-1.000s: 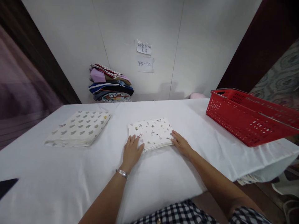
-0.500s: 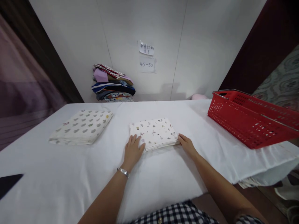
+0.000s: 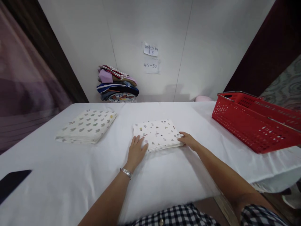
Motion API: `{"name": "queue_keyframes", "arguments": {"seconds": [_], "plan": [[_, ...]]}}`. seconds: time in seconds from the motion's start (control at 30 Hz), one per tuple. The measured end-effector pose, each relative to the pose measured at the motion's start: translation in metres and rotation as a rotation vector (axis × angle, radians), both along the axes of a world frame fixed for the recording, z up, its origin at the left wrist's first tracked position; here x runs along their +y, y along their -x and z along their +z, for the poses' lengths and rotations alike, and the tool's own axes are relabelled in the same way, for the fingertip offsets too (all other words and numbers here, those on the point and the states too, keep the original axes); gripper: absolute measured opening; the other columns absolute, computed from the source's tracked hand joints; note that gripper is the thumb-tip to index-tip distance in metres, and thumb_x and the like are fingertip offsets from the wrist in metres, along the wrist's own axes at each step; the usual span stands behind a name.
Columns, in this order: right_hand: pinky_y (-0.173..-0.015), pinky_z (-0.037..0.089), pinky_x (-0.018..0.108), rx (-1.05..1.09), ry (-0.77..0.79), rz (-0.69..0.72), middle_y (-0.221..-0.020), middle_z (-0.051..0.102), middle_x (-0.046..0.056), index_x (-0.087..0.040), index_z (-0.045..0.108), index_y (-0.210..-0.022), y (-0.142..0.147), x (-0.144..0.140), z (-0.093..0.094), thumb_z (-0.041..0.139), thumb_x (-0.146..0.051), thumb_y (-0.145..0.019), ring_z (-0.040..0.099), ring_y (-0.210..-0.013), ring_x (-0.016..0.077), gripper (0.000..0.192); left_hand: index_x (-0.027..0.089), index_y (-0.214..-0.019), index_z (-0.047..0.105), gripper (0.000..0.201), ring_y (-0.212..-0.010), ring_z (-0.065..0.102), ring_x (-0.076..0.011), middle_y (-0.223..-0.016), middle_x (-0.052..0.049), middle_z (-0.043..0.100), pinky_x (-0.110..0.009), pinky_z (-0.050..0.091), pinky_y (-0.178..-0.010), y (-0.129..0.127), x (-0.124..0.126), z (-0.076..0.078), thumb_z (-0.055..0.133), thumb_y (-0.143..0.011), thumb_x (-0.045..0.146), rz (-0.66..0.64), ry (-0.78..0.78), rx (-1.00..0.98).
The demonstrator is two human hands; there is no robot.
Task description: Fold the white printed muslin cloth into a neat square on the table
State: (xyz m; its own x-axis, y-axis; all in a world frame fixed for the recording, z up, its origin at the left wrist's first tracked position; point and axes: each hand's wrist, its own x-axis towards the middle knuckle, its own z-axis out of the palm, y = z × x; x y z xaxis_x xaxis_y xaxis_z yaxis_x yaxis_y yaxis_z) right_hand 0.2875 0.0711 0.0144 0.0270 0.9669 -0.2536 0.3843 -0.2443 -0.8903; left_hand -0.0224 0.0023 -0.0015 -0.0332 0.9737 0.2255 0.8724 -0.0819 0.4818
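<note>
A folded white cloth (image 3: 160, 133) printed with small grey, brown and red motifs lies flat on the table in front of me. My left hand (image 3: 136, 150), with a silver bracelet at the wrist, rests on its near left corner, fingers spread. At its right edge is my right hand (image 3: 188, 140), fingers stretched and slightly apart, touching the cloth near the corner. Farther left lies a second folded white cloth (image 3: 90, 125) with rows of grey shapes; neither hand touches it.
A white sheet covers the table (image 3: 77, 175). On the right stands a red plastic basket (image 3: 254, 122) with metal handles. A pile of folded fabrics (image 3: 117, 86) sits behind the far edge, by the wall. A dark flat object (image 3: 14, 182) lies at the left.
My right hand has shifted slightly up along the cloth's right edge, and its fingers have loosened at the corner. My left hand stays on the cloth. The view has moved a little.
</note>
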Motion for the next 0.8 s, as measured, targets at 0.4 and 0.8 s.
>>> {"name": "queue_keyframes", "arguments": {"seconds": [0.4,0.8], "plan": [[-0.099,0.034,0.045,-0.593,-0.365,0.062,-0.116,0.061,0.012,-0.017,0.062,-0.113,-0.017,0.041,0.028,0.061,-0.015,-0.069,0.051,-0.112,0.03,0.044,0.019,-0.12,0.057,0.048,-0.131,0.034,-0.0264,-0.135,-0.008,0.049,-0.045,0.032,-0.106,-0.045,-0.045,0.012,0.04,-0.087,0.051,-0.239,-0.003,-0.055],[-0.107,0.019,0.054,-0.685,-0.65,0.706,-0.144,0.035,0.01,-0.023,0.042,-0.135,0.093,-0.063,0.005,0.042,-0.051,-0.088,0.028,-0.134,0.0287,0.055,0.017,-0.126,0.049,0.046,-0.136,0.025,-0.0274,-0.143,-0.011,0.037,-0.048,0.022,-0.109,-0.009,0.022,0.013,0.038,-0.089,0.04,-0.051,-0.128,0.145]]}}
